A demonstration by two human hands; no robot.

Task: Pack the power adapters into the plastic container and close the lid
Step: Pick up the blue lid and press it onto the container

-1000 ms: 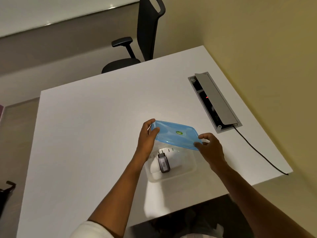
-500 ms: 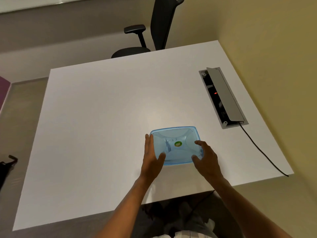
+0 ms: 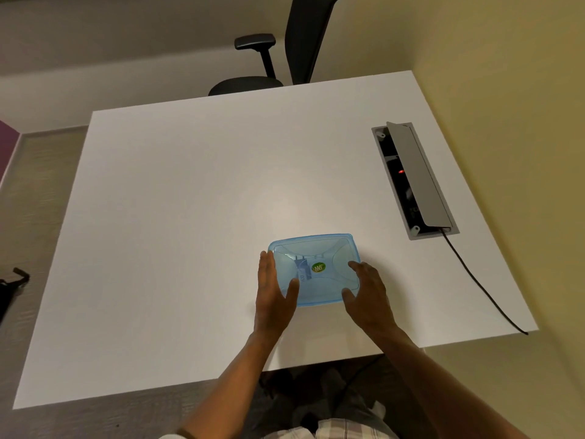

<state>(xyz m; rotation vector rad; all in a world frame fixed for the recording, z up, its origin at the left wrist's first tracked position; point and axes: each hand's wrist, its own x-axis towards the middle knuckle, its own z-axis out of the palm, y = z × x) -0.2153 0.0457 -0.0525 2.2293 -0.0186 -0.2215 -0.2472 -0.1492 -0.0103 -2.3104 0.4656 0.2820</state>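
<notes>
Head cam view, looking down at a white table (image 3: 190, 217) that fills most of the frame. The plastic container (image 3: 329, 301) sits lower center-right, near the table's front edge, with the see-through blue lid (image 3: 316, 258) lying flat on top of it. You can make out one dark power adapter (image 3: 302, 271) through the lid, left of the little green sticker (image 3: 318, 267). Left hand (image 3: 272, 299) is flat and open along the left side of the lid, fingers straight, thumb resting on the lid's near left corner. Right hand (image 3: 368, 296) is spread too, palm down over the right near corner, fingertips on the lid. Neither one is pinching anything. Over on the right of the frame there's a grey cable box (image 3: 414, 182) set into the table with its flap up, and a black cable (image 3: 481, 286) running off toward the lower right. Black office chair (image 3: 297, 45) at the top center, behind the table.
</notes>
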